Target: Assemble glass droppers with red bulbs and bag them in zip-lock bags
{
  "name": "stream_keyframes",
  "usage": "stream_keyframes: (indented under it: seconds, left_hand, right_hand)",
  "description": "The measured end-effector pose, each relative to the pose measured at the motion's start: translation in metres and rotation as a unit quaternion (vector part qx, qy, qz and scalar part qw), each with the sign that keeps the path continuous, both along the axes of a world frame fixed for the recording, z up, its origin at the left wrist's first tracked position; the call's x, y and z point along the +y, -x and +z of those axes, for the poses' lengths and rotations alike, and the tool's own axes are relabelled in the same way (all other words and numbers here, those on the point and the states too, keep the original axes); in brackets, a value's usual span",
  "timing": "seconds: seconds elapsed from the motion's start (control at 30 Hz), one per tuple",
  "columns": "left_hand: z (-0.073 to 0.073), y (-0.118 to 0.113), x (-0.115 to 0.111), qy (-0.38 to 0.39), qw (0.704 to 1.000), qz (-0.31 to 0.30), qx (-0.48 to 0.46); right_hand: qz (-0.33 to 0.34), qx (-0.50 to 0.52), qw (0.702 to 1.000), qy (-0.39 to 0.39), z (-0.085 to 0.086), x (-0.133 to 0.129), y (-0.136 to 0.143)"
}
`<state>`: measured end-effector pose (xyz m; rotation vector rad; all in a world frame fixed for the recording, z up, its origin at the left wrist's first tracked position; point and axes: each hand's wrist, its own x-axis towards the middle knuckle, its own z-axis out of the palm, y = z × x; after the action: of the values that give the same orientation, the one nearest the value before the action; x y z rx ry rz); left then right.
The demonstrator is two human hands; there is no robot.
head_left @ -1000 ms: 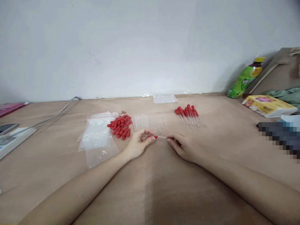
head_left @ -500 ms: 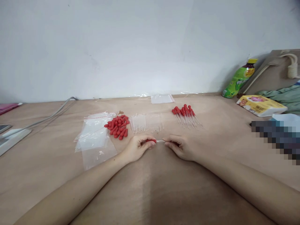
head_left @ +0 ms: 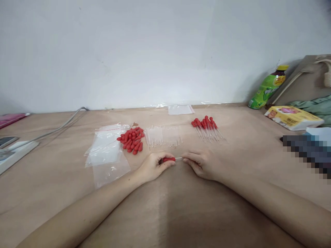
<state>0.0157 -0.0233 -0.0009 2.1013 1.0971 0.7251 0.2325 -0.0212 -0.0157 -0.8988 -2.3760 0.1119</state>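
Note:
Between thumb and fingers, my left hand pinches a red rubber bulb. A thin clear tube runs from the bulb's right end to the fingertips of my right hand, which are closed on it. Beyond my left hand lies a pile of red bulbs. Beside it, several clear tubes lie in a row. Farther right is a group of tubes with red bulbs on their ends, bulbs pointing toward the wall.
Clear zip bags lie left of the bulb pile, and another bag is near the wall. A grey cable crosses the left side. At right are a green bottle, a yellow tissue pack and a dark pixelated object.
My left thumb and fingers have parted slightly around the bulb, so more of it shows. The whole view has shifted a little, with things appearing slightly farther right.

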Motion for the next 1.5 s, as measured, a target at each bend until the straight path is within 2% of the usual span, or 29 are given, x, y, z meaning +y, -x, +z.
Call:
stream_keyframes:
  seconds: [0.43, 0.57, 0.7, 0.77, 0.87, 0.9, 0.97, 1.03, 1.1, 1.17, 1.27, 1.5]
  left_hand:
    - [-0.004, 0.002, 0.0, -0.054, 0.998, -0.021, 0.012]
    - [-0.002, 0.004, 0.004, -0.102, 0.993, -0.037, 0.037]
    - [0.0, 0.005, 0.006, -0.171, 0.983, -0.046, 0.056]
    - [-0.002, 0.006, 0.006, -0.187, 0.981, -0.016, 0.045]
    - [-0.004, 0.007, 0.006, -0.183, 0.981, 0.038, 0.042]
    - [-0.005, 0.007, 0.006, -0.178, 0.982, 0.043, 0.048]
    - [-0.005, 0.007, 0.006, -0.167, 0.984, 0.03, 0.06]
    - [-0.004, 0.007, 0.007, -0.158, 0.985, 0.011, 0.064]
    - [-0.004, 0.007, 0.007, -0.156, 0.986, 0.005, 0.063]
    - [-0.003, 0.007, 0.008, -0.157, 0.985, 0.003, 0.064]
    - [-0.004, 0.007, 0.008, -0.158, 0.985, 0.0, 0.068]
    - [-0.004, 0.007, 0.009, -0.16, 0.984, -0.008, 0.083]
  right_hand:
    - [-0.009, -0.068, 0.998, -0.008, 0.004, 0.001, 0.009]
    - [-0.005, -0.072, 0.997, 0.018, 0.006, 0.0, 0.009]
    - [-0.034, -0.082, 0.995, 0.049, 0.016, -0.005, 0.012]
    - [-0.056, -0.082, 0.99, 0.096, 0.026, -0.006, 0.01]
    - [-0.068, -0.048, 0.966, 0.243, 0.042, 0.003, -0.003]
    - [-0.069, -0.024, 0.952, 0.296, 0.047, 0.01, -0.011]
    - [-0.121, 0.063, 0.934, 0.33, 0.056, 0.026, -0.031]
    - [-0.244, 0.102, 0.919, 0.293, 0.061, 0.044, -0.049]
    - [-0.357, 0.083, 0.903, 0.223, 0.064, 0.06, -0.062]
    - [-0.419, 0.048, 0.89, 0.172, 0.062, 0.071, -0.066]
    - [-0.444, 0.012, 0.883, 0.154, 0.054, 0.08, -0.059]
    - [-0.443, -0.036, 0.883, 0.152, 0.036, 0.085, -0.045]
